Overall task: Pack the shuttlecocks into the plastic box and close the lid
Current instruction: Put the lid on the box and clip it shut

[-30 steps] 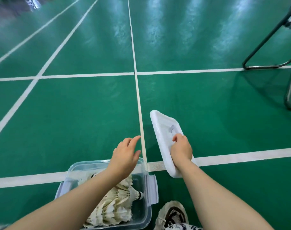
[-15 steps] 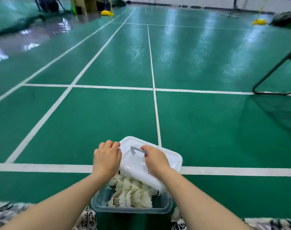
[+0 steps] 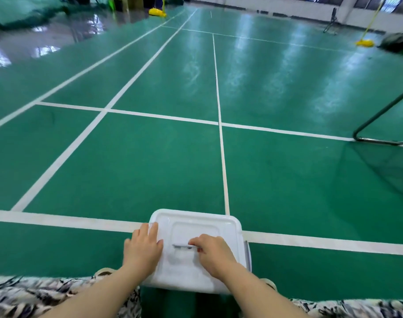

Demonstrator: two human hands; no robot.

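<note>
Lid (image 3: pixel 195 226) lies beneath the fingers (image 3: pixel 153 228): left hand (image 3: pixel 142 249) pressing flat, right hand (image 3: pixel 214 255) pinching its handle (image 3: pixel 183 246); latching probably remains.

Green floor (image 3: pixel 150 161) marked with white lines (image 3: pixel 222 157), box (image 3: pixel 247 254) set across the near line, metal frame (image 3: pixel 379 141) stood at right, yellow bases (image 3: pixel 157 12) placed far off

The lid (image 3: pixel 195 228) hides the box and shuttlecocks; the metal frame (image 3: pixel 384 141) runs off right.
</note>
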